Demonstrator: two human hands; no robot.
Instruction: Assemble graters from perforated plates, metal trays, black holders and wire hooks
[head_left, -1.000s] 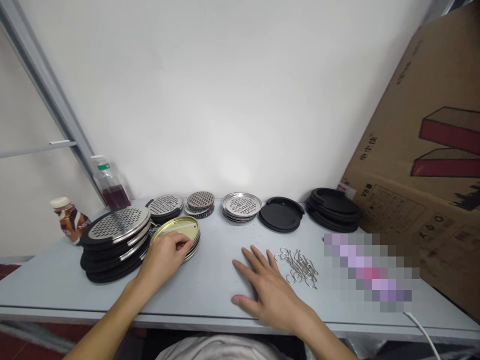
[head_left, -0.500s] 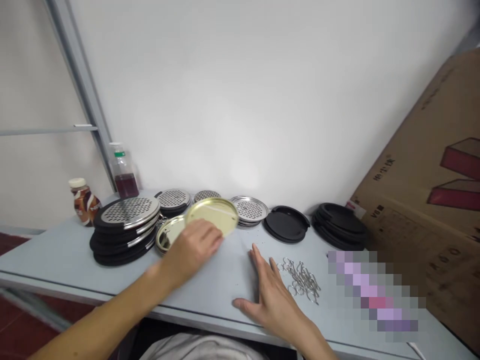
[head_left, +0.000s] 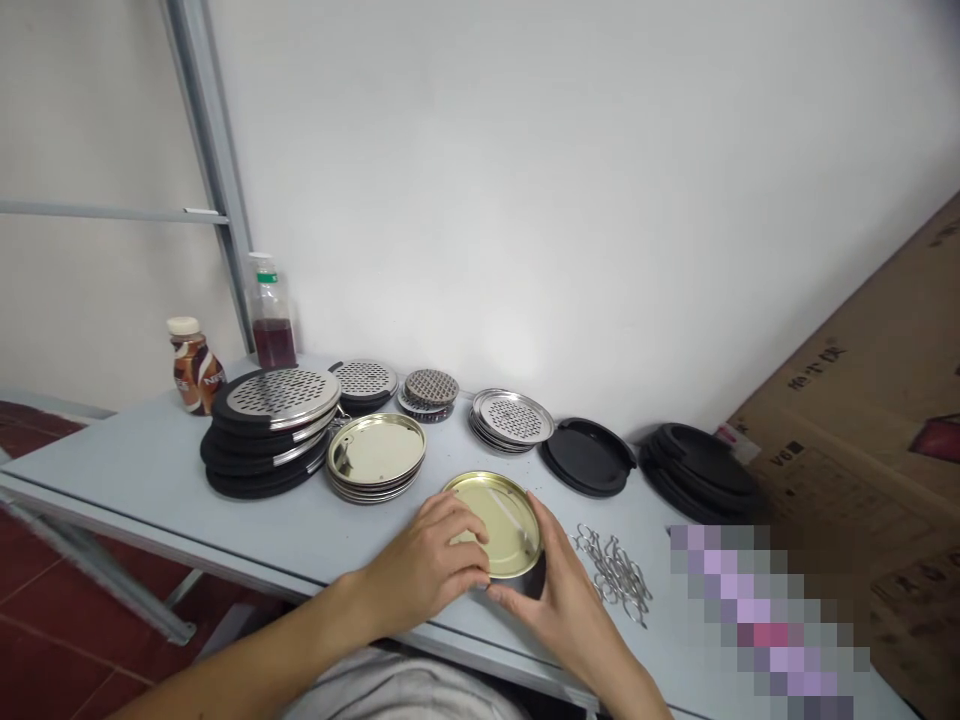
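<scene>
A round gold-toned metal lid is tilted slightly above the table, between my two hands. My right hand grips its right edge, thumb below and fingers along the rim. At its left edge, my left hand has curled fingers on the lid. Left of it sits a stack of similar gold lids. Just right of my right hand lies a loose pile of silver wire rings and clips.
Black-rimmed grater discs are stacked at left, by two bottles. Along the wall are perforated discs, black trays and more black parts. A cardboard box leans at right, near a pixelated area.
The gold lid has moved right and down from beside the gold stack. My right hand has taken hold of its right edge. The camera view has shifted.
</scene>
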